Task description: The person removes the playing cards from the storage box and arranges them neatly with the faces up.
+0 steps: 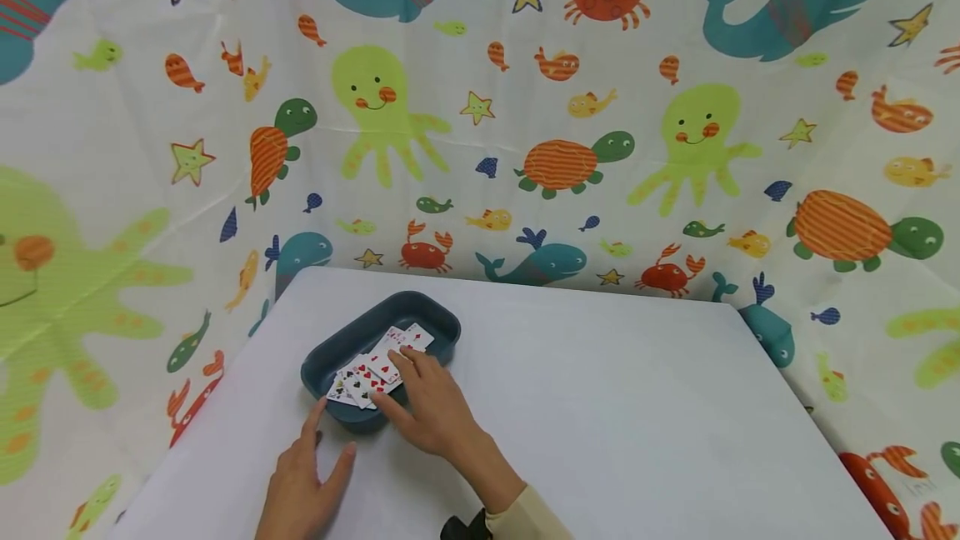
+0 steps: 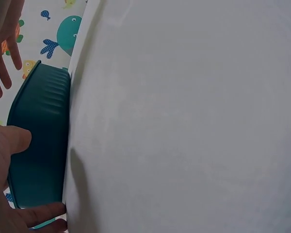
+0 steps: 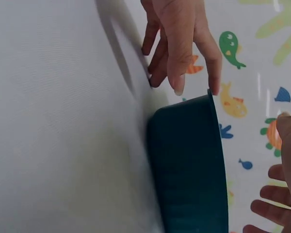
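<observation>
Several playing cards (image 1: 375, 372) lie face up and overlapping inside a dark teal oblong tray (image 1: 362, 422), which stands on the white table. My right hand (image 1: 437, 408) hovers over the tray's near side with its fingers spread above the cards, gripping nothing. At the tray's near left end is my left hand (image 1: 302, 486); its index fingertip touches the rim, and the thumb stands apart from it. The right wrist view shows the left hand (image 3: 177, 41) with that finger on the rim of the tray (image 3: 189, 170). Both wrist views hide the cards behind the tray wall.
The white table (image 1: 600, 407) stretches to the right of the tray. Behind and beside it hangs a cloth (image 1: 465, 215) printed with sea animals. A small black object (image 1: 467, 527) shows by the right sleeve (image 1: 528, 517) at the near edge.
</observation>
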The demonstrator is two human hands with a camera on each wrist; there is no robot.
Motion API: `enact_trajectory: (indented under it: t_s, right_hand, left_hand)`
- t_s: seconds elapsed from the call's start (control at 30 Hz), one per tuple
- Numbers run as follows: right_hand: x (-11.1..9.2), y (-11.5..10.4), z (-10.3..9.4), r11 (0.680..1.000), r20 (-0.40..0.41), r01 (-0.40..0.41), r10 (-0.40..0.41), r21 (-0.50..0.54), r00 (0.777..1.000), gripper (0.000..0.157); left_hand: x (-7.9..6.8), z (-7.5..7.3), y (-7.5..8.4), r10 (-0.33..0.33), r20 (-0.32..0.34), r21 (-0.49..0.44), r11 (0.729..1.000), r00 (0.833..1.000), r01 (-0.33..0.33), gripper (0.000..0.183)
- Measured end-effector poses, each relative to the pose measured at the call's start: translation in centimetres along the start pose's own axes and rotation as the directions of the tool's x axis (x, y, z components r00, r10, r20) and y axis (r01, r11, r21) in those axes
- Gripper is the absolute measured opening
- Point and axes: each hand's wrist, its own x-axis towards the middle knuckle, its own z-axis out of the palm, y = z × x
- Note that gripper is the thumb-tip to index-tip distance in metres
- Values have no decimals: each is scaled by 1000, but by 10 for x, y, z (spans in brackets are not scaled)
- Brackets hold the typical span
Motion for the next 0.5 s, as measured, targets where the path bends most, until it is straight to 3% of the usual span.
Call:
enact_trajectory:
  t_s: [0.17,0.5]
  right_hand:
    - [11,-1,4,1000,18,17,-17,-11,1000,62]
    - [28,11,17,999,73,-44,45,-16,996,64]
  left_hand:
    - [-1,2,0,0,-7,-3,1000,1000,0,91]
    - [-1,4,-1,-1,-29,2,1000,1000,1,91]
